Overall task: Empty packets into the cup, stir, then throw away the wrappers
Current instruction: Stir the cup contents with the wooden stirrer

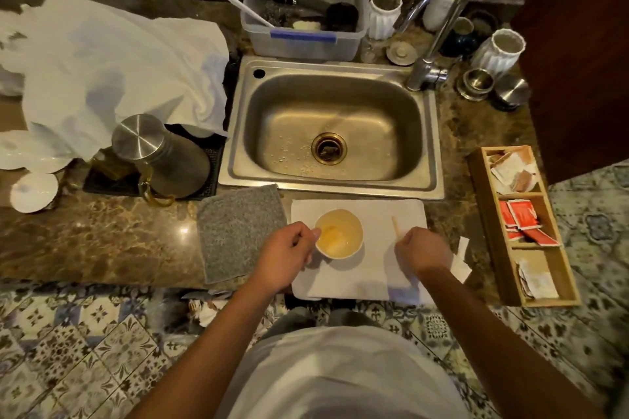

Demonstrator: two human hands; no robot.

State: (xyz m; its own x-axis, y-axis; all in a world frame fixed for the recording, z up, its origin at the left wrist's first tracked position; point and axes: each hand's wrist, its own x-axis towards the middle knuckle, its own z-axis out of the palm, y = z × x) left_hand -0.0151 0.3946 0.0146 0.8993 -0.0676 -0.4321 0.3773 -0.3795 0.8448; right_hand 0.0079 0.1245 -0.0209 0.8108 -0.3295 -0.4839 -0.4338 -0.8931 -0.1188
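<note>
No text, brand, number or sign could be read anywhere. The red packets (520, 219) in the wooden organizer (485, 211) carried pale marks too blurred to make out, and the white packets (539, 281) in its nearest compartment showed only faint, illegible print.

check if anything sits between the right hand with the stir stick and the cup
Nothing visible does. The right hand holds the stir stick over the white towel, and only bare towel lies between it and the cup. The left hand grips the cup's far side.
</note>
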